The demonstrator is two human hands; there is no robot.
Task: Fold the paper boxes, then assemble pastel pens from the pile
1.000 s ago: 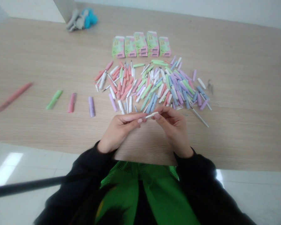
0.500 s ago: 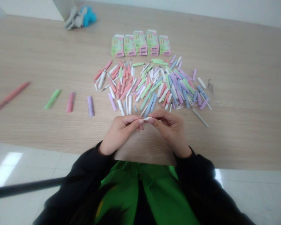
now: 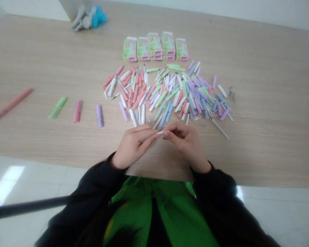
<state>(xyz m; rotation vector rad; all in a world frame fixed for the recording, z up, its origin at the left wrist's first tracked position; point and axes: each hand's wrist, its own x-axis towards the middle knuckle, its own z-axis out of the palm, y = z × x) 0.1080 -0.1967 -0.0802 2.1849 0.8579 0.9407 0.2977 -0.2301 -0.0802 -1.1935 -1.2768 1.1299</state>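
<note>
Close above the front part of the table, my left hand (image 3: 133, 145) and my right hand (image 3: 187, 143) meet fingertip to fingertip. Both pinch a small white pen part (image 3: 160, 132); only a short stretch of it shows between the fingers, so its full shape is hidden. Just beyond my fingertips spreads a heap of pen parts (image 3: 161, 96) in white, pink, green, purple and blue. Blue barrels (image 3: 167, 113) from the heap lie nearest to my fingers.
Several small green and pink boxes (image 3: 130, 49) stand in a row behind the heap. A purple piece (image 3: 99, 116), a pink piece (image 3: 77, 111), a green piece (image 3: 58, 108) and a long red pen (image 3: 12, 104) lie leftward. Grey and blue cloth (image 3: 89, 19) sits far back.
My left fingers have shifted along the white pen part and straightened, with less of it showing. My right hand keeps its pinch at nearly the same place. The heap looks unchanged.
</note>
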